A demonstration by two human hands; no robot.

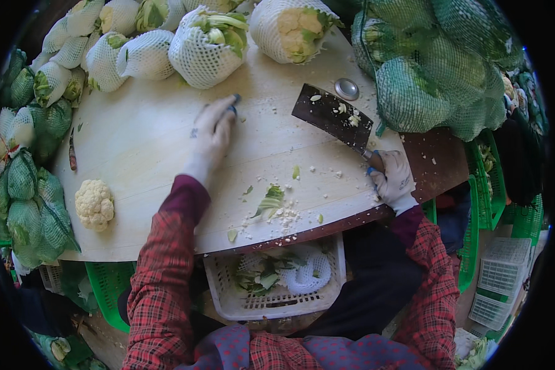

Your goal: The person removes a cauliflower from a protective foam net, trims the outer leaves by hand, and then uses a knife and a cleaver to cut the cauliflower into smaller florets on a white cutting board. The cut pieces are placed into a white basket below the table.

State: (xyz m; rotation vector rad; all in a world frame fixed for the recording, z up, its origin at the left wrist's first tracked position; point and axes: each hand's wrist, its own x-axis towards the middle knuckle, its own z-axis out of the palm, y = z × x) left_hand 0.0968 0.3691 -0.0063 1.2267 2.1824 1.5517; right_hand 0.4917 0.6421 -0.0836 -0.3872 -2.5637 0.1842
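Note:
My right hand (pixel 394 178), in a white work glove with blue fingertips, grips the handle of a cleaver (pixel 329 115). The dark, broad blade points to the upper left over the wooden board and has cauliflower crumbs on it. In a matching glove, my left hand (pixel 212 132) is slightly blurred over the middle of the board with nothing in it. Beyond it stand a cauliflower in a white foam net (pixel 209 48) and another foam-netted cauliflower (pixel 293 28). One bare, trimmed cauliflower (pixel 94 205) sits at the board's left.
Several netted cauliflowers (pixel 148 54) line the board's (pixel 152 120) far edge. Green mesh sacks (pixel 425 88) of cauliflower crowd the right; more sacks (pixel 27 212) flank the left. A round metal lid-like piece (pixel 347 89) lies beyond the cleaver. Below the near edge, a white crate (pixel 277 310) holds leaves and foam netting.

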